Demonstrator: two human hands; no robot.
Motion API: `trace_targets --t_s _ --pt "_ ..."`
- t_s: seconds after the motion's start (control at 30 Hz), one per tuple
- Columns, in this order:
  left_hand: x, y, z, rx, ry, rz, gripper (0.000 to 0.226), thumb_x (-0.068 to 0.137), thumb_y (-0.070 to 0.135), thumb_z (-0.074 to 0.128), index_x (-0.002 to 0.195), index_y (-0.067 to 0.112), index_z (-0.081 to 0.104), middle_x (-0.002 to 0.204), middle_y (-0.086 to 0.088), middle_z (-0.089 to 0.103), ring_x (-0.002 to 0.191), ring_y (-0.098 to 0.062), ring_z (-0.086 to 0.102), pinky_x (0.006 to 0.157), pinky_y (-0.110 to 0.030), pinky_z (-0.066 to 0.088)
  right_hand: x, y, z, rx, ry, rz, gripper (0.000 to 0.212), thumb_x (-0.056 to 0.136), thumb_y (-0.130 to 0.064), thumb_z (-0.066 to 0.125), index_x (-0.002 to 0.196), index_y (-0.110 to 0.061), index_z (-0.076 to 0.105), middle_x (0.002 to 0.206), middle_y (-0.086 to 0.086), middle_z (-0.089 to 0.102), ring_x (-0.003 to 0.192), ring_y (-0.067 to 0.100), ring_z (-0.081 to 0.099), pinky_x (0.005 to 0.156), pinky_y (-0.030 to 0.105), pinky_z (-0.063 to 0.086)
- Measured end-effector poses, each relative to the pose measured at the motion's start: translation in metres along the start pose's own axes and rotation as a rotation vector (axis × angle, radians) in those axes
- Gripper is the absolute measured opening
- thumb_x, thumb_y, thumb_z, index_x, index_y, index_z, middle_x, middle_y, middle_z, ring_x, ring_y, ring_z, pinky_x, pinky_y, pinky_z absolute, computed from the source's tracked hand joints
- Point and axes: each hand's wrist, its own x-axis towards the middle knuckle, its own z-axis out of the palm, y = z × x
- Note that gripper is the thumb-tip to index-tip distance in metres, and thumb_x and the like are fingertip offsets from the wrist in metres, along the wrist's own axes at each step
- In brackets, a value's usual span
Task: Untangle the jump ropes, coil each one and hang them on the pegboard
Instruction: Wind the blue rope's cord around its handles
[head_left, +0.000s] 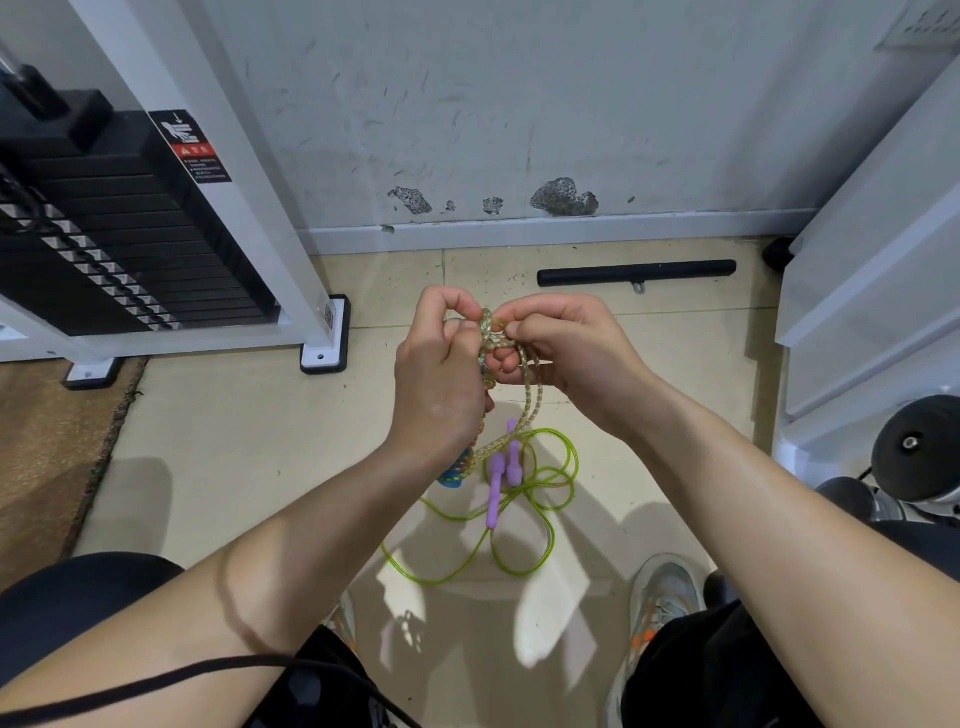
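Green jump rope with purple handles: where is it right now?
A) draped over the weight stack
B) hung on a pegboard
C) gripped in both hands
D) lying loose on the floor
D: the green jump rope and its purple handles lie in loops on the floor tiles; the left hand and right hand grip the speckled rope.

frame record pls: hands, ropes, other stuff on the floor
left hand: pinches the tangle of the speckled rope
right hand: grips the same tangle, fingers curled round its loops
speckled rope: hangs from both hands down to a blue handle
green rope: loose loops on the floor, purple handles among them
other: black bar on the floor by the wall; weight stack at left
pegboard: not in view
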Motion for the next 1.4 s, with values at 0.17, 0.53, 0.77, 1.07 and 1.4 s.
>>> trace_targets --t_s 0.17,0.53,0.77,1.07,1.4 --pt "-0.002 0.000 -0.001 0.021 -0.042 0.054 0.026 0.096 0.005 0.040 0.087 0.029 0.046 0.057 0.007 0.060 0.048 -0.019 0.051 0.039 -0.026 0.040 0.001 0.002 -0.003 0.023 -0.040 0.042 0.023 0.092 0.010 0.046 0.094 0.003 0.067 0.064 0.012 0.059 0.059 0.019 0.054 0.065 0.031 0.059" --pt "-0.001 -0.005 0.000 0.040 -0.052 0.097 0.019 0.100 0.011 0.045 0.090 0.027 0.049 0.062 0.013 0.059 0.050 -0.012 0.051 0.041 -0.028 0.045 0.004 0.003 -0.003 -0.048 -0.014 0.036 0.023 0.091 0.007 0.044 0.091 -0.001 0.066 0.067 0.014 0.058 0.058 0.016 0.053 0.062 0.031 0.058" --pt "0.001 -0.008 0.000 0.050 -0.038 0.084 0.020 0.101 0.012 0.047 0.089 0.028 0.048 0.063 0.020 0.058 0.050 -0.008 0.052 0.044 -0.029 0.046 0.006 0.004 -0.010 -0.116 -0.065 0.006 0.023 0.094 0.008 0.046 0.108 0.013 0.063 0.073 0.015 0.060 0.062 0.016 0.055 0.066 0.031 0.057" --pt "0.009 -0.023 -0.005 0.318 -0.107 0.273 0.003 0.103 0.027 0.046 0.105 0.027 0.044 0.085 0.016 0.061 0.063 -0.001 0.060 0.068 -0.041 0.054 0.002 0.004 -0.005 -0.109 -0.052 -0.028 0.021 0.097 -0.018 0.063 0.089 -0.001 0.071 0.080 0.017 0.060 0.064 0.018 0.055 0.078 0.043 0.058" --pt "0.017 -0.033 -0.001 0.361 -0.070 0.243 0.005 0.102 0.034 0.034 0.100 0.030 0.033 0.078 0.001 0.058 0.067 -0.026 0.058 0.067 -0.047 0.051 0.006 0.017 0.003 -0.141 0.153 -0.104 0.016 0.098 -0.008 0.059 0.113 -0.012 0.060 0.071 0.008 0.069 0.064 0.019 0.067 0.068 0.033 0.059"
